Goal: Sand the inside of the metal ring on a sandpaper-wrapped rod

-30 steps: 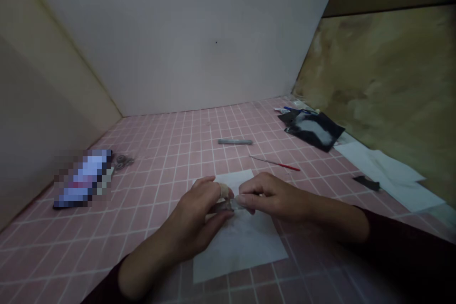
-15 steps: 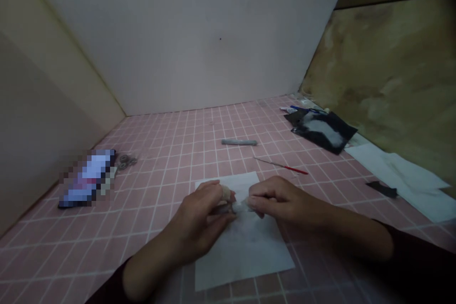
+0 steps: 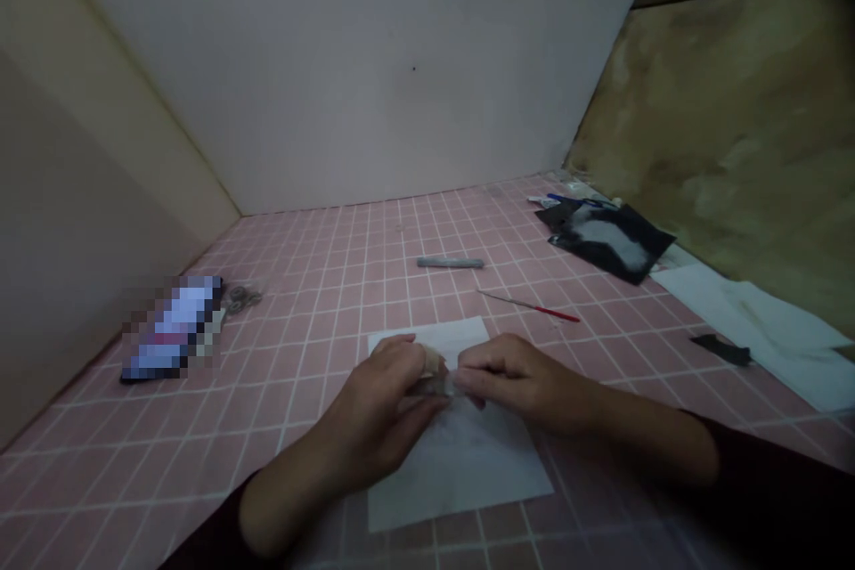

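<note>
Above a white sheet of paper [image 3: 460, 472], my left hand [image 3: 380, 405] is curled round a small pale, greyish piece [image 3: 431, 386], which is blurred and partly hidden by the fingers. A light wrapping covers one fingertip of that hand. My right hand [image 3: 511, 378] pinches at the right end of the same piece, its thumb and forefinger pressed together; what exactly lies between them is too small to tell. The two hands nearly touch. Beyond the paper lie a grey stick [image 3: 450, 263] and a thin tool with a red handle [image 3: 557, 313].
A phone with a blurred screen [image 3: 174, 329] lies at the left beside small metal rings [image 3: 241, 297]. At the right are black sheets with white powder [image 3: 611, 240], white papers [image 3: 761, 321] and a small dark strip [image 3: 721, 349]. Walls enclose the pink tiled surface [image 3: 321, 285].
My right hand has moved slightly left, closer to my left hand, and the gap between them is smaller. The whole view has shifted a little.
</note>
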### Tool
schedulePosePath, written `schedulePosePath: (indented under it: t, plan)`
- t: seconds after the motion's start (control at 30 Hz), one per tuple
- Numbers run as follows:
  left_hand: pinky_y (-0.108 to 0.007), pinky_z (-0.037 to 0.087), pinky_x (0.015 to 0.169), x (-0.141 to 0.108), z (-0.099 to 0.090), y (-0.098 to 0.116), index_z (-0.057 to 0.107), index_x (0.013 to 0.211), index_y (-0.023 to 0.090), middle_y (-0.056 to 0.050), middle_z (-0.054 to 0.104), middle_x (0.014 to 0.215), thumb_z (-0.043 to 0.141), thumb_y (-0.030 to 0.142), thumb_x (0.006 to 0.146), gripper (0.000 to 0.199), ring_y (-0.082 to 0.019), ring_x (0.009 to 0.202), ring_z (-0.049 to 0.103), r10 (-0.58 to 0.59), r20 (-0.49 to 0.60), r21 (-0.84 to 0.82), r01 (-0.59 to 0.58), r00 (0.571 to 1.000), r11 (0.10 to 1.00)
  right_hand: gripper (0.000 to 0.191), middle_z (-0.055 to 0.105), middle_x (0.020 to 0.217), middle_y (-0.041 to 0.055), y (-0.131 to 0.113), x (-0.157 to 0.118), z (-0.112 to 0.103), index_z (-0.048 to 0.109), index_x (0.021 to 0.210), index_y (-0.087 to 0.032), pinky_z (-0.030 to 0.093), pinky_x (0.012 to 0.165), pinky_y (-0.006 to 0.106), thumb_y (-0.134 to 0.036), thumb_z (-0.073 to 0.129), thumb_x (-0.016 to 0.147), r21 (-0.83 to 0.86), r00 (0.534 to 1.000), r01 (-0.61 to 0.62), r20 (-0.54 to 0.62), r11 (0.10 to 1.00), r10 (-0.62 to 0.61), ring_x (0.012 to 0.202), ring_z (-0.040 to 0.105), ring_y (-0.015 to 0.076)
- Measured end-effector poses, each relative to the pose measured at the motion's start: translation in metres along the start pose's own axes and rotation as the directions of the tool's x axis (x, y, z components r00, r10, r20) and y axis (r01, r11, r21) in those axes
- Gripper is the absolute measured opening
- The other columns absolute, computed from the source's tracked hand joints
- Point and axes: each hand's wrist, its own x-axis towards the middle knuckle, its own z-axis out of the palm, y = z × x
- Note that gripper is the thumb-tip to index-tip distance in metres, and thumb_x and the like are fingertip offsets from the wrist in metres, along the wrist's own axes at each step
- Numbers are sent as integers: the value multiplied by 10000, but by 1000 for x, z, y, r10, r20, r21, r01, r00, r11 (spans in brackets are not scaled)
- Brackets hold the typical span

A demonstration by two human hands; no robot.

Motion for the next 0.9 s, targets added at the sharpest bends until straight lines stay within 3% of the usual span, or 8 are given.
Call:
schedulePosePath:
  t: [0.13,0.2,0.3,0.47,0.6,0.67,0.77,0.9]
  plan:
    - [-440,411,1006,-1,-3,-5,508,1035,221,-39,637,1007,560,177,860,188,-189,970,609,-31,-114,44,37,993,998,365,421,564,-28,1,0,-7,485,581,-148,317,575,240,-339,467,891,-10,995,43,-87,999,-44,572,418,94]
    - [-444,414,1003,0,-3,-6,506,1050,224,-39,641,1016,558,171,859,205,-187,966,616,-27,-104,48,32,994,998,365,404,552,-32,2,0,-5,490,581,-149,310,561,240,-334,453,894,-10,997,30,-75,999,-31,557,404,92]
    - [-485,322,1072,1,-1,-4,513,1004,235,-4,661,934,534,131,857,181,-168,902,637,56,13,77,-57,998,995,384,364,523,-41,2,0,-2,463,563,-152,288,525,235,-336,439,898,-23,1000,2,-18,1000,-2,522,376,86]
    - [-478,341,1058,3,-4,-3,502,1024,219,-21,657,976,569,163,846,199,-179,924,635,14,-130,105,0,991,995,364,432,573,-21,2,-1,-5,486,583,-151,327,585,244,-340,461,892,-23,993,46,-104,999,-48,590,432,102]
    - [-470,312,1077,3,-1,-3,494,1022,236,3,667,958,565,129,845,219,-159,898,643,69,-30,98,-66,997,993,377,365,538,-39,0,-1,-2,444,567,-157,292,529,235,-332,431,900,-22,999,-4,-39,1000,3,530,382,87]
    - [-476,298,1083,3,-1,-3,492,1024,234,-2,666,965,571,134,844,220,-163,915,641,64,-56,106,-58,996,993,358,410,554,-30,0,-2,-5,472,579,-152,311,549,239,-329,454,890,-27,1000,12,-25,1000,-12,550,409,93]
    - [-476,305,1078,4,-3,-4,502,1020,222,-20,656,980,573,150,847,200,-174,945,633,19,-128,102,-5,992,995,355,431,564,-25,0,-2,-8,485,573,-150,328,583,243,-315,470,887,-17,992,58,-111,998,-59,578,426,98]
    - [-448,284,1092,3,0,-6,508,1037,232,-3,659,983,591,138,837,236,-166,1008,622,55,-68,92,-49,996,995,339,404,547,-36,1,-1,-3,476,584,-151,311,552,233,-280,446,896,3,997,37,-69,999,-37,554,410,88]
